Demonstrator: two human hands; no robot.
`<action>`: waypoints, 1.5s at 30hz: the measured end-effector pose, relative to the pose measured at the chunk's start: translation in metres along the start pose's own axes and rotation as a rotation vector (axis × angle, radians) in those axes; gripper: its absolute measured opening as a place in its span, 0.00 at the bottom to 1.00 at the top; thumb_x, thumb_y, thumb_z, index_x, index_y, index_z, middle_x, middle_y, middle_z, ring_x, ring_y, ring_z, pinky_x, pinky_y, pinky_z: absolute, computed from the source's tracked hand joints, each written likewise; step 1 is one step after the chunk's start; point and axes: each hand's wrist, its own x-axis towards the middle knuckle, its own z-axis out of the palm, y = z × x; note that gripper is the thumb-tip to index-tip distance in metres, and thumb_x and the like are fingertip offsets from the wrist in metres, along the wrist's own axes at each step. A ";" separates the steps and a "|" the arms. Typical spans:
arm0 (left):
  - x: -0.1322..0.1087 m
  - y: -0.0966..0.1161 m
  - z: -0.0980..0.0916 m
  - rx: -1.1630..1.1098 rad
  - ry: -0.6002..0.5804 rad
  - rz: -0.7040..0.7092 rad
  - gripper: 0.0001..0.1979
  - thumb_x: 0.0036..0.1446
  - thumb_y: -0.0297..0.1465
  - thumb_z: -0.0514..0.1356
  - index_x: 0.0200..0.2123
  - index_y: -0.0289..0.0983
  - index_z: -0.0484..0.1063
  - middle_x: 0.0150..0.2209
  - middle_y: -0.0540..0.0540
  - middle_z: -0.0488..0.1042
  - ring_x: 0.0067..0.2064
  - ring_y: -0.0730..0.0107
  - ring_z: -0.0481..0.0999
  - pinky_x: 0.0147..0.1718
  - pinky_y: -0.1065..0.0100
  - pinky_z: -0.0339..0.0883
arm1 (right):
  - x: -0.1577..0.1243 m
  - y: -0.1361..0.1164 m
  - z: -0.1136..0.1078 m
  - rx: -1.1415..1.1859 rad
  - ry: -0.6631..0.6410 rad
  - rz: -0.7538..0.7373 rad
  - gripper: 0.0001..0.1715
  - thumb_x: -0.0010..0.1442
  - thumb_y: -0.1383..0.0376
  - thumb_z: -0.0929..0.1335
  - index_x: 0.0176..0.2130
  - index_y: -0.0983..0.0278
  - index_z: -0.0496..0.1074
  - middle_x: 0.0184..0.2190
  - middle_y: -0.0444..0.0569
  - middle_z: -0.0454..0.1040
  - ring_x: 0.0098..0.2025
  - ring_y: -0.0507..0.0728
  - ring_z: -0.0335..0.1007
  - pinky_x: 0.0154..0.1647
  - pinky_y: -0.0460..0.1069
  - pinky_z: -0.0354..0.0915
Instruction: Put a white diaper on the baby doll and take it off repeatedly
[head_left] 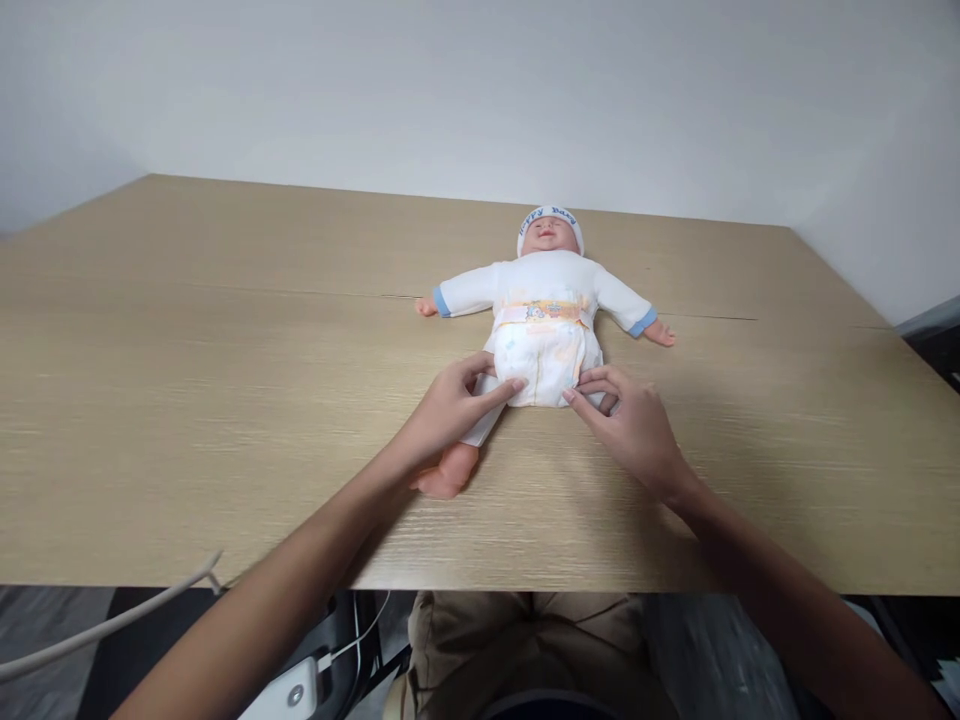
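A baby doll (555, 272) in white clothes with blue cuffs and a lettered white cap lies on its back, arms spread. Around its waist and hips is a white diaper (536, 355) with a patterned orange band across the front. My left hand (457, 400) has its thumb and fingers closed on the diaper's edge at the left leg opening. At the right leg opening, my right hand (626, 415) pinches the other edge. The doll's leg on the left shows below my left hand; the one on the right is mostly hidden by my right hand.
The doll lies on a wide light wooden table (225, 400) with a thin seam across it. A pale wall (450, 90) stands behind. At the lower left, a white cable (112, 630) passes by the table's front edge, and a white device (289, 692) sits below it.
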 end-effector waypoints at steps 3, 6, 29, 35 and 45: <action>0.003 -0.001 -0.002 -0.138 -0.048 -0.054 0.24 0.60 0.51 0.73 0.46 0.37 0.82 0.47 0.42 0.85 0.47 0.56 0.80 0.44 0.61 0.70 | 0.000 0.001 -0.004 0.105 -0.049 0.069 0.21 0.64 0.46 0.77 0.43 0.58 0.78 0.42 0.50 0.89 0.36 0.60 0.84 0.40 0.54 0.73; 0.005 -0.003 -0.004 -0.218 -0.084 -0.091 0.24 0.59 0.49 0.74 0.48 0.37 0.82 0.49 0.40 0.85 0.48 0.56 0.81 0.45 0.60 0.71 | 0.000 -0.001 -0.007 0.123 -0.080 0.058 0.18 0.65 0.48 0.77 0.44 0.58 0.80 0.44 0.52 0.89 0.39 0.61 0.86 0.40 0.54 0.74; 0.002 0.005 0.007 -0.356 -0.045 -0.186 0.27 0.58 0.55 0.74 0.46 0.37 0.86 0.41 0.40 0.87 0.40 0.56 0.82 0.38 0.60 0.71 | 0.010 0.004 0.013 0.127 -0.113 -0.059 0.20 0.69 0.48 0.72 0.44 0.61 0.82 0.39 0.46 0.82 0.37 0.57 0.71 0.39 0.51 0.65; 0.000 0.008 0.010 -0.352 0.006 -0.070 0.24 0.64 0.51 0.71 0.52 0.39 0.82 0.48 0.40 0.87 0.49 0.51 0.83 0.48 0.55 0.75 | 0.004 0.008 0.007 -0.032 -0.035 -0.129 0.18 0.69 0.48 0.72 0.44 0.59 0.81 0.45 0.52 0.82 0.49 0.64 0.74 0.53 0.58 0.71; 0.001 -0.002 -0.031 0.180 0.157 0.110 0.14 0.68 0.44 0.65 0.48 0.42 0.76 0.54 0.43 0.83 0.45 0.59 0.78 0.51 0.54 0.73 | -0.016 0.030 -0.025 -0.136 -0.083 -0.184 0.18 0.71 0.54 0.73 0.58 0.52 0.81 0.49 0.51 0.78 0.45 0.63 0.75 0.50 0.59 0.73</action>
